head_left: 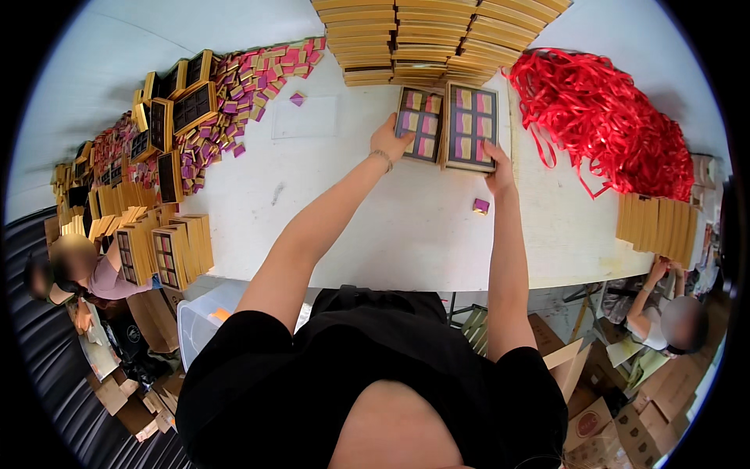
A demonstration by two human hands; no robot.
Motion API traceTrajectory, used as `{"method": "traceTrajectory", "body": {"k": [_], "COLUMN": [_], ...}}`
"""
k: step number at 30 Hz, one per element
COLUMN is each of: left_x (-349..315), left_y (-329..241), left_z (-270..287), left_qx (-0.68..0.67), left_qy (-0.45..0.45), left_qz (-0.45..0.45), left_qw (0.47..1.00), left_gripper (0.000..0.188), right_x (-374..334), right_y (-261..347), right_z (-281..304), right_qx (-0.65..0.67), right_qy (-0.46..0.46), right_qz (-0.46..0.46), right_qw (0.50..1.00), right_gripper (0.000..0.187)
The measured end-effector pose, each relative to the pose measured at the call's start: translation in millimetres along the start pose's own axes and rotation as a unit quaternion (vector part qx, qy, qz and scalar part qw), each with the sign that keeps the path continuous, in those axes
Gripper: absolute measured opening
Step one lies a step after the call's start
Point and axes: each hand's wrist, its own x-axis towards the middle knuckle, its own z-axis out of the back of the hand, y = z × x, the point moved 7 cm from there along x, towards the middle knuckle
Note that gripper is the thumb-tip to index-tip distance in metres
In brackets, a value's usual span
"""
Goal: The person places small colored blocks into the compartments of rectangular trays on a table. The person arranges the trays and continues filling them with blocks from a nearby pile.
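My left hand (391, 141) has its fingers closed round the side of a dark, gold-edged box (419, 123) with several windows. Wrapped pieces in pink, purple and gold show through them. Right beside it, my right hand (500, 168) grips the lower right corner of a second such box (471, 117), its thumb on the top face. This one sits a little higher and seems to lie on others, though what is under it is mostly hidden. One small purple-and-gold wrapped piece (480, 206) lies on the white table (375, 227) below the right-hand box.
Tall stacks of gold-edged boxes (433, 39) stand at the far edge. Small wrapped pieces (234, 102) and open dark trays (195, 108) are heaped at left. Red ribbon (601, 117) is piled at right, near a row of boxes (658, 227). Other people sit at both sides.
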Motion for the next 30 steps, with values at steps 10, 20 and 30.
{"method": "traceTrajectory", "body": {"k": [10, 20, 30], "left_x": [26.7, 37.4, -59.0], "left_y": [7.4, 56.2, -36.6], "left_z": [-37.0, -61.5, 11.5], "left_qx": [-0.003, -0.278, -0.539], "left_qy": [-0.04, 0.143, 0.233], "left_qz": [0.077, 0.249, 0.218], "left_qw": [0.996, 0.917, 0.78], "left_gripper": [0.077, 0.036, 0.033], "right_x": [47.7, 21.5, 23.7], "right_y": [28.8, 37.7, 38.2], "right_z": [8.6, -6.8, 3.5], "right_qx": [-0.085, -0.207, -0.18], "right_qy": [0.025, -0.072, -0.046], "right_qz": [0.003, -0.076, -0.04], "right_qw": [0.996, 0.973, 0.982], "right_gripper": [0.04, 0.055, 0.074]}}
